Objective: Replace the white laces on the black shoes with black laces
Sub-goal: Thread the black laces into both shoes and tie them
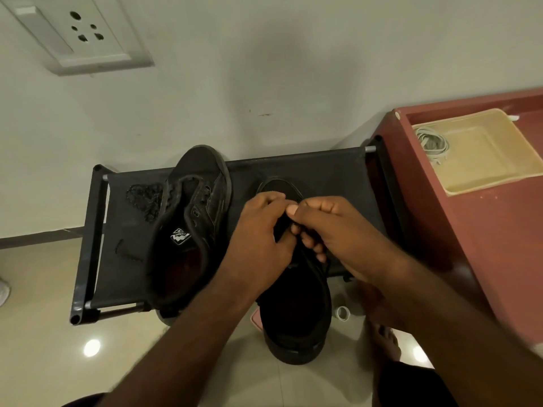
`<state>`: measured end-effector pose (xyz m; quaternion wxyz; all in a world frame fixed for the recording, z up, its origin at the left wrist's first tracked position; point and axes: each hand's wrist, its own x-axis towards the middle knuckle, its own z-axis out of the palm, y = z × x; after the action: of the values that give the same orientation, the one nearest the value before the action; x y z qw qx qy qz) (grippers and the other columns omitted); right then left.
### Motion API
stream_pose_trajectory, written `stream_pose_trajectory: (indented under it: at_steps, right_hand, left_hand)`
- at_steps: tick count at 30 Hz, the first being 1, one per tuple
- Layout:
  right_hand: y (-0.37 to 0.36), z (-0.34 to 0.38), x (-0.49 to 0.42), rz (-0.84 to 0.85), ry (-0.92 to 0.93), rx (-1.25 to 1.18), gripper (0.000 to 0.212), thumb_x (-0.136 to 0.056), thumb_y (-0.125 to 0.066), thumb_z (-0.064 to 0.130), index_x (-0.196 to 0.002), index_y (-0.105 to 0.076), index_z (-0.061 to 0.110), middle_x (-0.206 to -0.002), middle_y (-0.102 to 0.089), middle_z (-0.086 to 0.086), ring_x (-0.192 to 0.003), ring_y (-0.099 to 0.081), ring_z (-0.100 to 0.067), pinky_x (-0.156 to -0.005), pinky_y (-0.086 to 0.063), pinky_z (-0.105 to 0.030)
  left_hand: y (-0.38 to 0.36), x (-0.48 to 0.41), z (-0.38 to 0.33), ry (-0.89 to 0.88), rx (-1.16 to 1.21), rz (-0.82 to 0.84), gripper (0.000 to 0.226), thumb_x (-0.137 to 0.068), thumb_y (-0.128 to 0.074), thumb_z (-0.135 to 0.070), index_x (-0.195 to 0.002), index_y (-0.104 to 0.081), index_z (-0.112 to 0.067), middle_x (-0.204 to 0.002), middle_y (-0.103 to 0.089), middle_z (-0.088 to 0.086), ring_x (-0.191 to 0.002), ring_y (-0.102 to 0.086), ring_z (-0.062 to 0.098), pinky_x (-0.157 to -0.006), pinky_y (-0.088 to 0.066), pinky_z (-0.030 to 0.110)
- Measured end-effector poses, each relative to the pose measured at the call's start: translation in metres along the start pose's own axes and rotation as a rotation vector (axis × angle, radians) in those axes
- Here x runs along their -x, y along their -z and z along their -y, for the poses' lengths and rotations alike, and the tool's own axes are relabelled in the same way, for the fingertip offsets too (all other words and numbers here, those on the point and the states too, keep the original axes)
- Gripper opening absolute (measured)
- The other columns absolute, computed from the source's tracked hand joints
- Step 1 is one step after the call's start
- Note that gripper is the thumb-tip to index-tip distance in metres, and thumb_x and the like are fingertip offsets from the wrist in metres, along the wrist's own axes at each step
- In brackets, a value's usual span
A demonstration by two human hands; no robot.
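Two black shoes stand on a black fabric rack. The left shoe has no lace showing. Beside it on the rack lies a loose black lace in a heap. Over the lacing of the right shoe, my left hand and my right hand meet, fingers curled and pinching a black lace between them. Most of that lace is hidden under my fingers. Coiled white laces lie in a cream tray to the right.
The tray rests on a red-brown cabinet right of the rack. A white wall with a socket plate is behind. A small white ring and my bare foot are on the glossy tile floor.
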<state>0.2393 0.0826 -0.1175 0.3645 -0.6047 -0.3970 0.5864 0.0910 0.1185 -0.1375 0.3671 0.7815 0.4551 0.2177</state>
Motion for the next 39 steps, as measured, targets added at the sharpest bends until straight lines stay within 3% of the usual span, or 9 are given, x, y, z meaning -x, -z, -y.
stream_pose_trajectory:
  at_steps: [6,10,13,18,21,24,31,35,39]
  right_hand:
    - [0.011,0.001,0.001,0.027,0.083,-0.046,0.024,-0.099,-0.057,0.018,-0.077,-0.061,0.009,-0.056,-0.048,-0.003,-0.05,-0.038,-0.017,-0.044,-0.034,-0.026]
    - [0.021,0.002,0.0,-0.042,0.077,-0.089,0.028,-0.099,-0.056,0.025,-0.074,-0.06,0.015,-0.057,-0.047,-0.001,-0.048,-0.037,-0.014,-0.043,-0.031,-0.023]
    - [0.024,0.001,-0.002,-0.129,0.088,-0.185,0.028,-0.101,-0.052,0.03,-0.078,-0.063,0.017,-0.056,-0.049,-0.002,-0.043,-0.033,-0.011,-0.041,-0.024,-0.022]
    - [0.02,0.0,-0.002,-0.146,0.099,-0.15,0.025,-0.102,-0.05,0.018,-0.085,-0.069,0.015,-0.056,-0.05,-0.001,-0.043,-0.033,-0.011,-0.041,-0.023,-0.022]
    - [0.011,-0.004,-0.003,-0.12,0.162,-0.073,0.013,-0.098,-0.059,0.013,-0.093,-0.07,0.012,-0.061,-0.059,-0.002,-0.045,-0.042,-0.005,-0.041,-0.032,-0.015]
    - [0.006,-0.007,-0.005,-0.069,0.196,-0.096,0.008,-0.096,-0.063,0.011,-0.098,-0.07,0.013,-0.071,-0.066,-0.007,-0.05,-0.048,-0.007,-0.042,-0.037,-0.017]
    - [0.008,-0.008,-0.01,-0.108,0.207,-0.216,0.02,-0.083,-0.069,0.017,-0.103,-0.066,0.015,-0.073,-0.066,-0.001,-0.057,-0.053,-0.008,-0.046,-0.041,-0.02]
    - [0.012,-0.007,-0.01,-0.136,0.188,-0.119,0.015,-0.091,-0.066,0.007,-0.102,-0.069,0.017,-0.075,-0.069,0.001,-0.055,-0.051,-0.008,-0.047,-0.041,-0.019]
    - [0.02,-0.009,-0.009,-0.226,0.139,-0.019,0.022,-0.097,-0.06,0.007,-0.103,-0.073,0.023,-0.08,-0.071,0.005,-0.059,-0.052,-0.008,-0.05,-0.043,-0.019]
  left_hand:
    - [0.006,-0.007,-0.01,0.256,0.355,-0.271,0.015,-0.095,-0.059,-0.011,-0.095,-0.065,-0.025,-0.088,-0.065,-0.009,-0.078,-0.062,0.002,-0.071,-0.053,0.021]
    - [0.016,-0.013,-0.013,0.611,0.793,-0.392,0.014,-0.099,-0.051,-0.012,-0.1,-0.061,-0.022,-0.066,-0.055,-0.004,-0.05,-0.045,0.006,-0.046,-0.04,0.021]
    - [0.023,-0.015,-0.013,0.713,1.064,-0.376,0.014,-0.103,-0.044,-0.015,-0.103,-0.057,-0.02,-0.063,-0.062,-0.003,-0.049,-0.052,0.007,-0.048,-0.044,0.022]
    - [0.03,-0.013,-0.018,0.566,1.166,-0.259,0.023,-0.095,-0.049,-0.007,-0.116,-0.054,-0.012,-0.094,-0.072,0.011,-0.077,-0.071,0.02,-0.065,-0.057,0.027]
    - [0.026,-0.01,-0.02,0.511,1.049,-0.102,0.048,-0.088,-0.063,-0.019,-0.133,-0.047,-0.022,-0.106,-0.073,0.01,-0.097,-0.072,0.022,-0.082,-0.056,0.034]
    - [0.022,-0.006,-0.022,0.488,0.871,-0.023,0.032,-0.091,-0.066,-0.014,-0.122,-0.063,-0.02,-0.104,-0.073,0.005,-0.102,-0.07,0.023,-0.093,-0.055,0.04]
    - [0.028,-0.003,-0.019,0.219,0.469,0.14,0.019,-0.092,-0.065,-0.017,-0.106,-0.07,-0.029,-0.087,-0.073,-0.008,-0.077,-0.066,0.0,-0.066,-0.048,0.012]
    - [0.025,-0.008,-0.012,0.378,0.502,-0.239,0.01,-0.095,-0.062,-0.015,-0.093,-0.069,-0.022,-0.076,-0.069,-0.004,-0.059,-0.06,0.002,-0.053,-0.047,0.016]
    - [0.039,-0.016,-0.005,0.465,0.812,-0.568,0.012,-0.099,-0.055,-0.009,-0.108,-0.062,-0.011,-0.093,-0.066,0.006,-0.07,-0.068,0.011,-0.062,-0.053,0.019]
